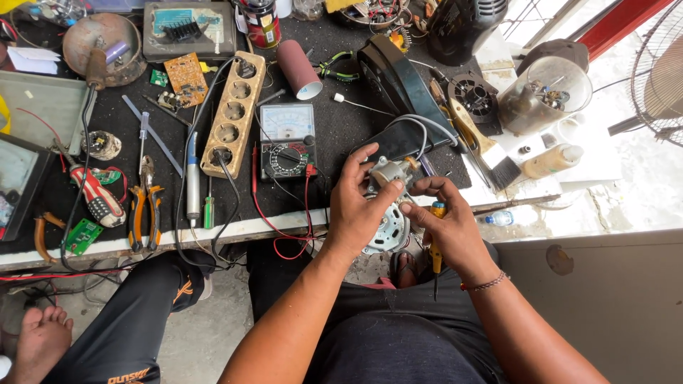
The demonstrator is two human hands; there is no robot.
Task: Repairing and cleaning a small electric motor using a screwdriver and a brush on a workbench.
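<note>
My left hand (353, 206) grips a small grey electric motor (390, 226) from its left side, over my lap at the workbench's front edge. A metal gearbox piece (390, 171) sits on top of the motor, with grey wires running off it toward the bench. My right hand (445, 217) touches the motor's right side with its fingertips and also holds a yellow-handled screwdriver (436, 245) whose shaft points down.
On the black bench mat lie an analog multimeter (286, 141) with red and black leads, a beige power strip (233, 112), pliers (144, 206), a soldering iron (193, 178), circuit boards, a brush (484, 146) and a black fan housing (398, 78). Another person's leg and bare foot (43, 338) are at lower left.
</note>
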